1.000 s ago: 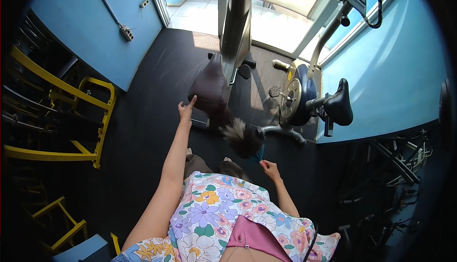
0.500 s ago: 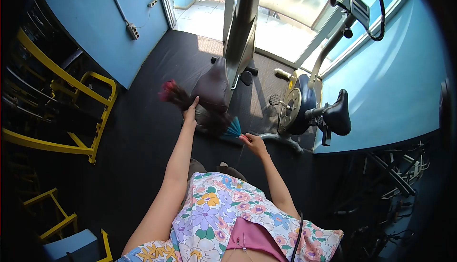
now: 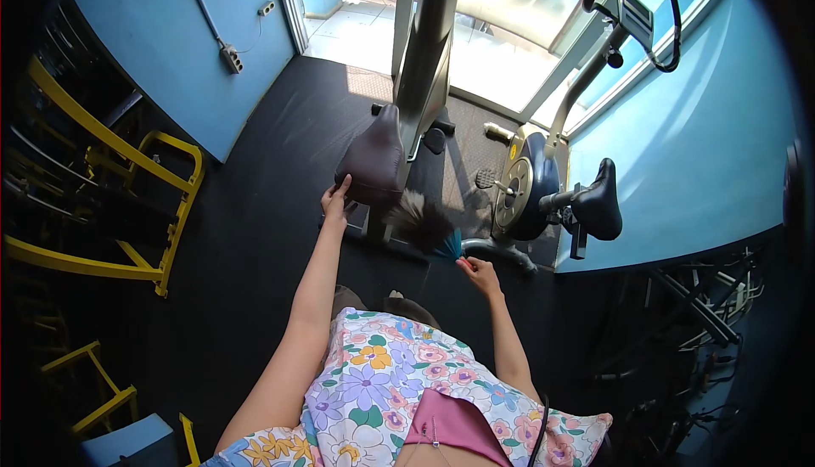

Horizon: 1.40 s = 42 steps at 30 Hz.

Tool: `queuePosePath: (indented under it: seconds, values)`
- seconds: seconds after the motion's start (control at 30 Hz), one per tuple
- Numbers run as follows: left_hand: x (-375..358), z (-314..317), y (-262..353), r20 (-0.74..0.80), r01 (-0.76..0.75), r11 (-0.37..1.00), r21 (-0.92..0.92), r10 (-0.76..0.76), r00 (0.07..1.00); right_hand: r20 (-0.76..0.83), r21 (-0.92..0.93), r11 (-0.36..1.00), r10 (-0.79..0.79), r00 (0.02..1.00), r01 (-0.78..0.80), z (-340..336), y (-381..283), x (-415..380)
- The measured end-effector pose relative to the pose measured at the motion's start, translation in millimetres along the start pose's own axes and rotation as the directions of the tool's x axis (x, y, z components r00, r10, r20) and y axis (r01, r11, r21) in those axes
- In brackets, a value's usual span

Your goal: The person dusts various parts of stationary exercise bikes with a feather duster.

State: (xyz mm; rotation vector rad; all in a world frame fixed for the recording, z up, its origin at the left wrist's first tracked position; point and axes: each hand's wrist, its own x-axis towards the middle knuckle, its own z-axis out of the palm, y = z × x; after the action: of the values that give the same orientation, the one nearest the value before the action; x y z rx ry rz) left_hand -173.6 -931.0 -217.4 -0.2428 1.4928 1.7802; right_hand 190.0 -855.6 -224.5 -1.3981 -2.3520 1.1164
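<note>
My right hand (image 3: 480, 275) is closed round the short reddish handle of a feather duster (image 3: 424, 227). Its dark and pale grey feathers fan out from a teal base, pointing up and left, just right of and below a brown padded seat (image 3: 372, 161). The seat belongs to an upright exercise bike (image 3: 424, 76) in front of me. At the seat's near left corner, my left hand (image 3: 336, 202) grips the edge, its fingertips on the padding; part of that hand's hold is hidden.
Another exercise bike (image 3: 531, 187) with a black saddle (image 3: 599, 204) stands at the right, by the blue wall (image 3: 705, 170). Yellow metal frames (image 3: 182, 212) line the left side. A power socket (image 3: 231, 59) hangs on the left wall. Glass doors face the bright outside.
The duster has swept right and down, away from the seat, with my right hand. Its reddish tip, seen left of the seat before, no longer shows there. My left hand stays at the seat.
</note>
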Motion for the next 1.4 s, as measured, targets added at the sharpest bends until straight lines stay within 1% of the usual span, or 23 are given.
queuePosePath:
  seconds: [0.07, 0.2, 0.27, 0.33, 0.4, 0.43, 0.5, 0.53, 0.6, 0.73, 0.77, 0.8, 0.87, 0.9, 0.93, 1.0, 1.03, 1.1, 1.13, 1.2, 1.27, 1.33, 1.4]
  values:
    - [0.1, 0.1, 1.2, -0.017, 0.003, 1.0, 0.022, -0.003, 1.0, 0.025, 0.039, 0.996, -0.084, 0.996, 0.083, 11.5, -15.3, 10.4]
    - [27.8, -10.0, -15.0, -0.077, -0.11, 0.988, 0.103, 0.119, 0.99, 0.064, -0.008, 0.998, -0.065, 0.996, 0.065, 31.4, -41.6, 29.7]
    - [23.1, -7.7, -9.3, -0.085, -0.156, 0.977, 0.146, 0.17, 0.982, 0.046, 0.027, 0.999, 0.024, 0.999, -0.025, 34.7, -43.0, 32.2]
    - [10.1, -3.5, -2.5, -0.087, -0.063, 0.993, 0.102, 0.072, 0.994, 0.004, 0.047, 0.998, 0.049, 0.999, -0.049, 25.2, -36.0, 24.7]
    - [6.2, -3.3, 2.0, -0.076, -0.08, 0.987, 0.142, 0.092, 0.993, -0.056, 0.08, 0.993, 0.086, 0.995, -0.082, 13.6, -6.8, 18.3]
    - [6.2, -3.7, 2.9, -0.059, -0.099, 0.978, 0.184, 0.111, 0.992, 0.0, 0.053, 0.985, 0.162, 0.987, -0.162, -2.8, -1.7, 13.0]
    - [9.1, -5.0, 2.1, -0.027, -0.131, 0.972, 0.194, 0.139, 0.99, 0.085, 0.084, 0.972, 0.211, 0.974, -0.218, -28.0, 24.4, 7.0]
    - [11.4, -6.4, 1.5, 0.011, -0.165, 0.964, 0.208, 0.166, 0.986, 0.167, 0.102, 0.943, 0.297, 0.94, -0.316, -40.3, 36.6, 5.0]
    - [22.6, -10.9, -5.3, 0.039, -0.202, 0.954, 0.221, 0.198, 0.979, 0.216, 0.136, 0.893, 0.396, 0.893, -0.429, -61.3, 48.7, 3.9]
    - [16.4, -11.8, 5.1, 0.079, -0.24, 0.924, 0.298, 0.227, 0.971, 0.167, 0.185, 0.886, 0.399, 0.902, -0.426, -67.0, 35.7, 22.3]
    - [25.1, -14.8, 3.8, 0.103, -0.351, 0.845, 0.403, 0.339, 0.935, 0.142, 0.216, 0.888, 0.384, 0.912, -0.407, -65.8, 23.8, 30.9]
    - [30.1, -17.3, 4.9, 0.112, -0.357, 0.845, 0.399, 0.341, 0.933, 0.132, 0.219, 0.888, 0.384, 0.914, -0.405, -60.7, 10.6, 40.9]
    - [32.0, -19.3, 20.2, 0.233, -0.482, 0.684, 0.548, 0.428, 0.873, 0.085, 0.109, 0.956, 0.265, 0.961, -0.273, -41.8, -18.2, 61.3]
    - [36.6, -22.4, 32.4, 0.295, -0.453, 0.642, 0.618, 0.345, 0.891, 0.073, 0.043, 0.986, 0.159, 0.985, -0.162, -30.8, -32.1, 72.2]
    - [40.6, -23.0, 45.4, 0.318, -0.469, 0.633, 0.616, 0.345, 0.883, -0.013, 0.098, 0.994, 0.047, 0.999, -0.045, -18.3, -59.9, 77.9]
    - [47.0, -20.4, 70.1, 0.436, -0.517, 0.409, 0.752, 0.28, 0.855, 0.025, -0.083, 0.986, 0.149, 0.989, -0.147, -8.0, -102.8, 98.3]
    - [53.1, -18.8, 80.0, 0.483, -0.522, 0.392, 0.758, 0.202, 0.852, -0.002, -0.076, 0.986, 0.151, 0.989, -0.151, -7.2, -120.4, 105.0]
    - [65.8, -16.5, 96.1, 0.554, -0.509, 0.391, 0.767, -0.005, 0.832, -0.258, -0.225, 0.938, 0.205, 0.944, -0.265, -4.8, -153.0, 114.5]
    - [76.2, -17.3, 96.5, 0.583, -0.512, 0.399, 0.761, -0.071, 0.81, -0.307, -0.191, 0.926, 0.258, 0.916, -0.325, -5.5, -162.6, 118.3]
    - [82.9, -16.5, 106.9, 0.641, -0.568, 0.347, 0.747, -0.147, 0.753, -0.443, -0.174, 0.89, 0.311, 0.841, -0.421, -6.7, -191.8, 117.4]
    - [84.2, -14.8, 117.7, 0.677, -0.59, 0.355, 0.725, -0.211, 0.705, -0.518, -0.127, 0.907, 0.285, 0.806, -0.403, -6.1, -221.1, 108.4]
    - [85.0, -13.1, 124.3, 0.692, -0.598, 0.362, 0.715, -0.241, 0.681, -0.447, -0.087, 0.932, 0.279, 0.85, -0.352, -7.3, -258.6, 94.4]
    - [92.6, -15.9, 116.6, 0.729, -0.62, 0.408, 0.67, -0.203, 0.654, -0.346, -0.129, 0.872, 0.407, 0.845, -0.472, -12.7, -332.4, 78.4]
